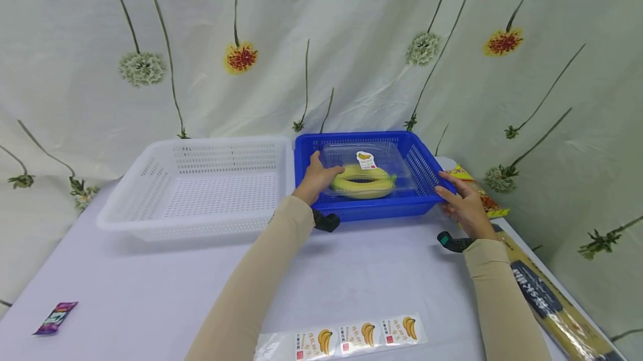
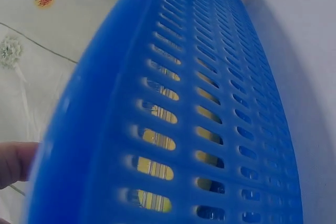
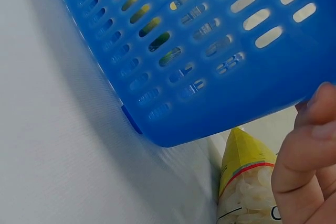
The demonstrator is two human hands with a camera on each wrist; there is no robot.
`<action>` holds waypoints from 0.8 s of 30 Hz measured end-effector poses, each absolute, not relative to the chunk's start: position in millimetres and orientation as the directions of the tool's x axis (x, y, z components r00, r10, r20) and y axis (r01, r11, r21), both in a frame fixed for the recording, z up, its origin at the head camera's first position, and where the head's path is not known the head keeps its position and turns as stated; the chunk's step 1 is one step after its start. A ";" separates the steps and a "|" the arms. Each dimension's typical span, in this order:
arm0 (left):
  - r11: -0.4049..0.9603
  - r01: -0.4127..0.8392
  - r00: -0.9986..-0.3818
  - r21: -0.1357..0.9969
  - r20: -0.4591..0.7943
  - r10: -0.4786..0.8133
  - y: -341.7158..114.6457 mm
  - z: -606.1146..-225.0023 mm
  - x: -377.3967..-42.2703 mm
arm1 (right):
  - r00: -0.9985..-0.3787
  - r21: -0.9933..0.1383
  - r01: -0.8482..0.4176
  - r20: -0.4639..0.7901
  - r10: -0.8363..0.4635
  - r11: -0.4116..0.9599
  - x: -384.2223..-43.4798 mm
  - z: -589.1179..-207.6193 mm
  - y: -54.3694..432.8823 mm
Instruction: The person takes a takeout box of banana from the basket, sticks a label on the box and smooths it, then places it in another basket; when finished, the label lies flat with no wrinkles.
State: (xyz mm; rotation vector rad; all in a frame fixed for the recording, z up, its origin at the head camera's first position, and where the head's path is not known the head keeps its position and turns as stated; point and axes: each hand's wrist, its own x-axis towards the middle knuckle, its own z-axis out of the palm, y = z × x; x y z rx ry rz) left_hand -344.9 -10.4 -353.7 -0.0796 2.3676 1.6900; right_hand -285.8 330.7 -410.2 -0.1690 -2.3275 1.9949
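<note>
A clear plastic box (image 1: pixel 397 155) with yellow bananas (image 1: pixel 364 183) inside lies in a blue basket (image 1: pixel 372 213). Its lid bears a banana sticker (image 1: pixel 366 160). My left hand (image 1: pixel 315 178) reaches over the basket's front left, thumb and forefinger spread at the box's left side; whether they touch it is unclear. In the left wrist view the basket wall hides most of that hand. With thumb and fingers my right hand (image 1: pixel 467 207) holds the basket's right rim near the front corner. In the right wrist view its fingers (image 3: pixel 310 153) lie at that corner.
To the left stands a white basket (image 1: pixel 201 224). A strip of banana stickers (image 1: pixel 346 338) lies at the front. Snack bags (image 1: pixel 489 199) and a long gold-and-black package (image 1: pixel 542 288) lie along the right edge. A small purple packet (image 1: pixel 56 317) rests far left.
</note>
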 end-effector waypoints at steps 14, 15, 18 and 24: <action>0.352 -0.074 -0.971 0.933 -0.148 0.189 -23.6 -337.4 -327.8 | -0.991 -0.989 0.042 -0.024 0.131 0.139 -287.3 -410.4 328.0; 0.355 -0.061 -0.969 0.933 -0.142 0.205 -25.8 -335.9 -325.0 | -0.992 -0.989 0.039 -0.021 0.126 0.145 -287.9 -410.9 328.2; 0.355 -0.017 -0.960 0.935 -0.115 0.256 -32.0 -330.6 -314.3 | -0.992 -0.989 0.038 -0.020 0.124 0.145 -288.9 -411.2 328.2; 0.298 0.059 -0.933 0.953 -0.054 0.357 -43.7 -321.2 -284.3 | -0.991 -0.991 0.032 -0.015 0.130 0.130 -286.7 -412.2 329.6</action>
